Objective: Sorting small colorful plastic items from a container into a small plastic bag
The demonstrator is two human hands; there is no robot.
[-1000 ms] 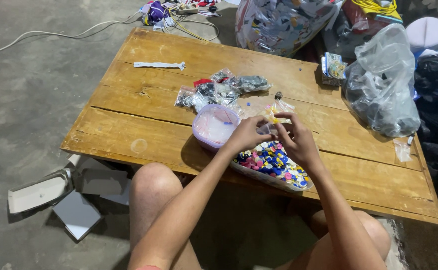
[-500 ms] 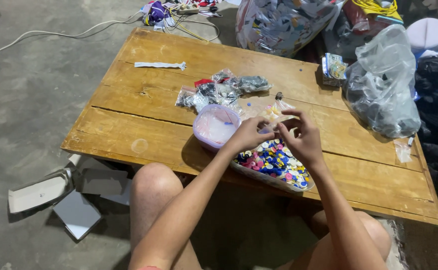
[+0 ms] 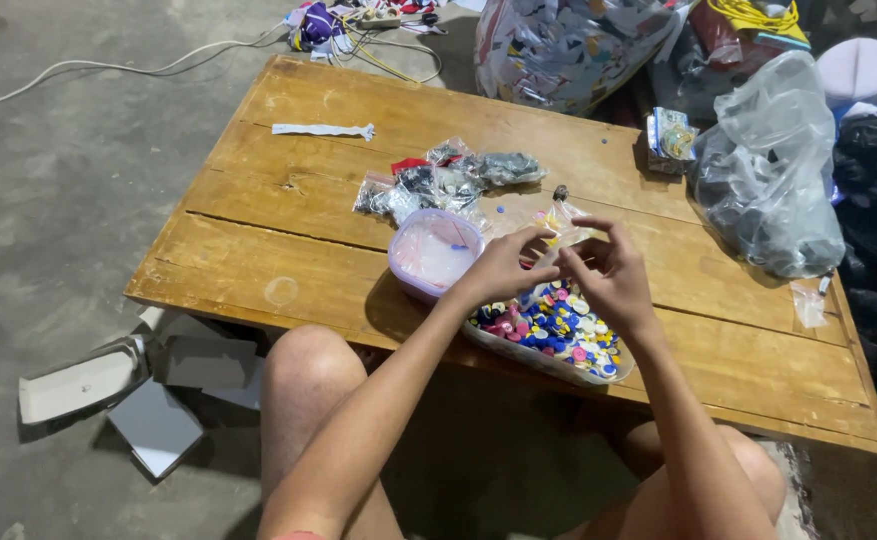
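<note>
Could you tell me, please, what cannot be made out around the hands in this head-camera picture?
- Small packet, head view: contents too small to tell, partly hidden by the left hand and right hand.
- Tray of coloured pieces: the far part is hidden under both hands.
- Grey plastic bag: contents obscured by cloudy film.

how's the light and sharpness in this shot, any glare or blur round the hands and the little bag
Head view: soft, even light, with only faint shadows under the hands on the wooden plank table. Mild glare on the large grey plastic bag and the small clear plastic packet pinched between the left hand and right hand. The fingers look slightly soft; the tray of coloured round pieces is fairly sharp.
</note>
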